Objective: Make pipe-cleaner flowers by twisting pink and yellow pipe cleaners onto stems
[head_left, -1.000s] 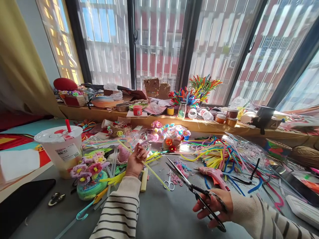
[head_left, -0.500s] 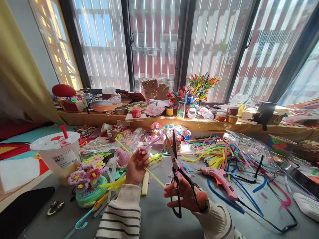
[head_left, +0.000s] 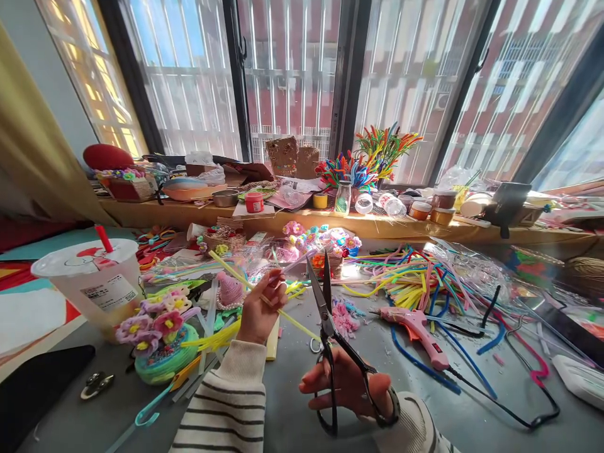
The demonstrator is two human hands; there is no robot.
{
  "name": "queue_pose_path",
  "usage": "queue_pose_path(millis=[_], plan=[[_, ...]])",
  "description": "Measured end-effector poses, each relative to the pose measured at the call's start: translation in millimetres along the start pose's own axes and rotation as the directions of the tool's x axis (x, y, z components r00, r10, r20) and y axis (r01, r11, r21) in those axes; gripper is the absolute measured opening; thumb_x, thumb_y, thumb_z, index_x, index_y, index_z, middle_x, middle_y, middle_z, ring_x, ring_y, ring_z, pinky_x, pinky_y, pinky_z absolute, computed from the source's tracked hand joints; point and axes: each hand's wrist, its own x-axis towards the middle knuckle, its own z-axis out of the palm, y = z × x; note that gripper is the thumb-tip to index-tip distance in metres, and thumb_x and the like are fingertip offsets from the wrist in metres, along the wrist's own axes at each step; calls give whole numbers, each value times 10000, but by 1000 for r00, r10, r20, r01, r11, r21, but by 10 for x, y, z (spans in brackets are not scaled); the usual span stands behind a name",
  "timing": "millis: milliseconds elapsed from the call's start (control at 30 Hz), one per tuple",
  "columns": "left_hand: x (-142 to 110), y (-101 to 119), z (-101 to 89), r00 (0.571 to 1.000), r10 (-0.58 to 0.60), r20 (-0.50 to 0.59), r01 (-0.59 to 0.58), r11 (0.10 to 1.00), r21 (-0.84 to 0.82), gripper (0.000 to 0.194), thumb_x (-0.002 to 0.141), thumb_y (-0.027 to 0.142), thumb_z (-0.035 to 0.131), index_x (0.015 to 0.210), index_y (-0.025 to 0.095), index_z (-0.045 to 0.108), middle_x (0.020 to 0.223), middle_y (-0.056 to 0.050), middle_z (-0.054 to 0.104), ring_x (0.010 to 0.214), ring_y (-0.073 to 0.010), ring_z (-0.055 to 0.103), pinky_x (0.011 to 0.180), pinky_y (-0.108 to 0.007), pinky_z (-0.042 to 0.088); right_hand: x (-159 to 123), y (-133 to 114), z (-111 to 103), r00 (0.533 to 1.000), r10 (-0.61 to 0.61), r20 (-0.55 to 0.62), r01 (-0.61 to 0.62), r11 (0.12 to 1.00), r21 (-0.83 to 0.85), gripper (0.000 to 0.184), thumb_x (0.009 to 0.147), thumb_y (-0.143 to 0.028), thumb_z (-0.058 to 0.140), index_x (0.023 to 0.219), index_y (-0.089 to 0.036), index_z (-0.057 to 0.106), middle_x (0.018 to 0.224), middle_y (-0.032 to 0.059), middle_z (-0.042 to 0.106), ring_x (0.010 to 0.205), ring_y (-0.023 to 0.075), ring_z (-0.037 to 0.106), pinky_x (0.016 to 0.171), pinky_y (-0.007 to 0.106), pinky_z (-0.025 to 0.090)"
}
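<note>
My left hand (head_left: 262, 308) is closed, its fingers pinching a long yellow pipe cleaner (head_left: 297, 324). The pipe cleaner slants from upper left down toward the scissors. A thin pale lilac strip (head_left: 298, 259) rises beside the same fingertips; whether it is held too I cannot tell. In my right hand (head_left: 346, 380) are black-handled scissors (head_left: 326, 318), thumb through one loop and fingers at the other. Their blades point up and stand apart, close to the lower end of the pipe cleaner. Pink fluffy scraps (head_left: 345, 319) lie just behind the scissors.
A pink glue gun (head_left: 418, 333) with its cord lies at right, before a heap of colored pipe cleaners (head_left: 419, 283). At left stand a lidded drink cup (head_left: 89, 283) and a green pot of fuzzy flowers (head_left: 165, 362). A cluttered sill (head_left: 292, 220) runs behind.
The scissors and my right hand have moved slightly down and left, and the blades are a little wider apart. My left hand still pinches the yellow pipe cleaner. The view has shifted a little.
</note>
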Motion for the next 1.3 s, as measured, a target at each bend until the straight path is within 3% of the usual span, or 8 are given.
queue_pose_path(millis=[233, 400, 500, 600, 700, 900, 1100, 1300], plan=[[-23, -25, 27, 999, -34, -20, 36, 997, 69, 98, 683, 219, 510, 689, 134, 559, 595, 6, 496, 384, -25, 310, 345, -152, 250, 16, -45, -1, 1000, -26, 1, 26, 999, 47, 583, 436, -633, 577, 819, -197, 522, 990, 78, 568, 981, 241, 488, 804, 401, 343], [-50, -69, 69, 983, -165, 84, 152, 978, 143, 213, 705, 227, 489, 516, 128, 489, 493, 19, 440, 372, -30, 300, 376, -167, 262, 7, -95, -24, 998, -66, 9, 65, 997, 28, 615, 437, -657, 551, 855, -205, 520, 1030, 81, 547, 1022, 253, 451, 827, 412, 317], [-61, -78, 79, 977, -186, 105, 167, 972, 167, 216, 697, 230, 504, 511, 121, 500, 473, 26, 427, 363, -23, 295, 377, -167, 256, -5, -90, -43, 996, -87, -9, 87, 996, -26, 604, 446, -656, 551, 855, -212, 518, 1028, 79, 536, 1030, 265, 437, 832, 425, 309], [-48, -68, 53, 993, -114, 19, 110, 985, 130, 99, 662, 225, 551, 631, 131, 562, 501, 37, 456, 354, -11, 277, 360, -155, 238, -11, -41, -56, 980, -168, -105, 156, 981, -116, 589, 471, -665, 531, 850, -213, 515, 984, 88, 543, 1005, 278, 451, 812, 433, 324], [-10, -63, 13, 992, -49, -116, 63, 990, 125, 118, 637, 232, 582, 689, 127, 596, 530, 33, 491, 350, 2, 265, 342, -142, 229, -7, 4, -75, 945, -265, -193, 225, 953, -204, 584, 504, -676, 493, 852, -207, 522, 950, 102, 552, 970, 287, 472, 793, 439, 337], [35, -102, -13, 977, 17, -212, 47, 955, 292, 188, 631, 217, 601, 799, 135, 621, 594, -3, 588, 341, 9, 252, 309, -131, 201, -26, -69, -76, 940, -289, -180, 232, 930, -285, 492, 572, -606, 504, 877, -220, 509, 1005, 104, 544, 999, 289, 457, 815, 450, 330], [0, -107, -14, 962, -184, -203, 251, 890, 381, 183, 658, 234, 582, 796, 121, 624, 766, -91, 646, 367, -1, 324, 305, -127, 220, -65, -132, -70, 888, -358, -289, 233, 891, -389, 307, 670, -433, 526, 906, -236, 518, 1037, 89, 544, 999, 257, 466, 853, 438, 316], [-24, -102, -3, 938, -306, -161, 344, 873, 347, 134, 672, 174, 567, 792, 123, 599, 847, -108, 632, 348, 17, 305, 295, -113, 214, -50, -121, -136, 928, -331, -172, 294, 932, -211, 384, 636, -485, 527, 945, -256, 531, 1121, 68, 507, 1093, 262, 379, 920, 451, 226]])
